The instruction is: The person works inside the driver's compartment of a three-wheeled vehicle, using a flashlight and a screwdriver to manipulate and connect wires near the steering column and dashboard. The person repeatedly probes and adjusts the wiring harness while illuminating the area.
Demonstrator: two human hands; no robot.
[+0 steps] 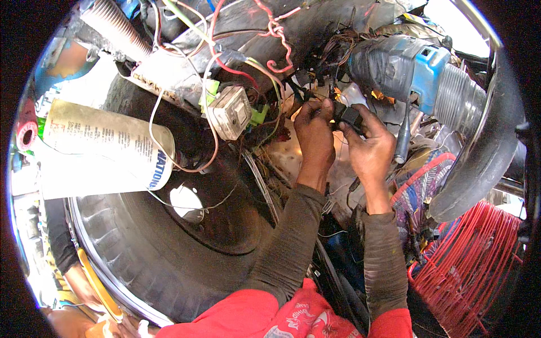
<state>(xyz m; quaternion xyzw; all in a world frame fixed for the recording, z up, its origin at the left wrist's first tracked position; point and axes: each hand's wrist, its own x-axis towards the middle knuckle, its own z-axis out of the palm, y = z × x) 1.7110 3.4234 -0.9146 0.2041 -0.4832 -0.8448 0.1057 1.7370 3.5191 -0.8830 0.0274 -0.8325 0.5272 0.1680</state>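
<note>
Red cloth (265,315) lay nearest, with brown sleeves (287,242) reaching up past a big black tyre (169,248). Both hands gripped a small black connector block (348,115) among tangled wires: left hand (314,138) pinching its left side, right hand (369,149) clasping it from below. Beyond sat a blue-grey corrugated duct (417,70).

hands: 2, left hand (314,135) and right hand (369,149) | small black plug (347,115): 1 | big black tyre (169,248): 1 | clear box with wires (232,111): 1 | roll of paper (107,149): 1 | bunch of red wire (476,265): 1 | blue and grey hose (417,70): 1
</note>
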